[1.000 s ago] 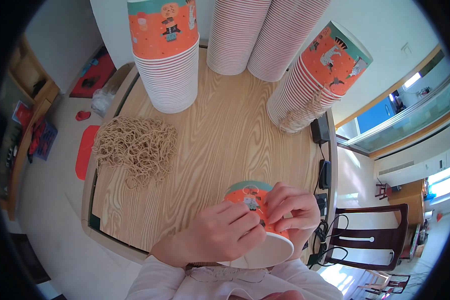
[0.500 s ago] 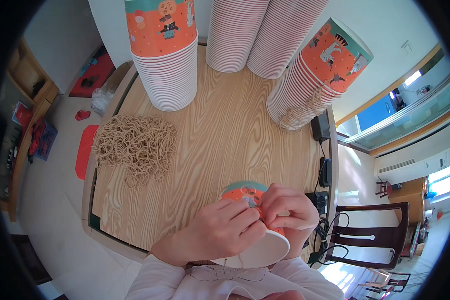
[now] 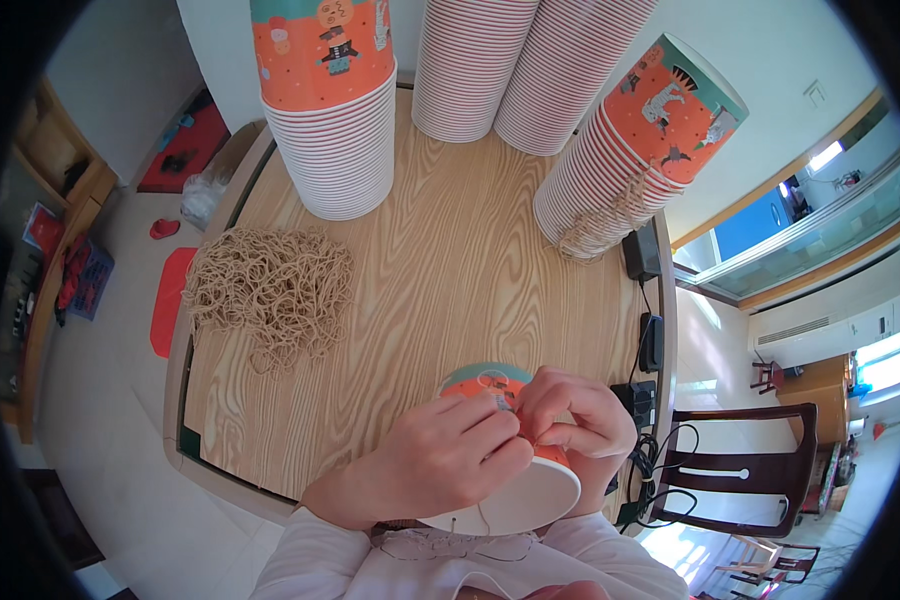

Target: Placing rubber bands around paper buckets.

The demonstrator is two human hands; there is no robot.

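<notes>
Your left hand [image 3: 440,462] and right hand [image 3: 575,420] meet over 1 orange paper cup [image 3: 510,470] at the near edge of the wooden table [image 3: 440,270], close to your chest. The cup lies tilted, its white open mouth turned toward you and its base pointing away across the table. Your left fingers are curled over the cup's side, gripping it; your right fingers are pinched together against the cup wall just beside the left fingertips, though what they pinch is too small to tell. A thin string hangs across the cup's mouth.

To your left, a loose pile of tan twine loops [image 3: 270,290] sits near the table's left edge, well apart from your hands. Between that pile and the cup lies a broad stretch of bare wood. At the far edge stand 4 stacks of cups: 1 orange-topped stack [image 3: 332,110] at far left, 2 plain stacks [image 3: 470,70] in the middle, and 1 leaning stack [image 3: 630,150] at far right. Black power adapters [image 3: 650,340] line the right edge, with a dark chair [image 3: 740,470] beyond it.
</notes>
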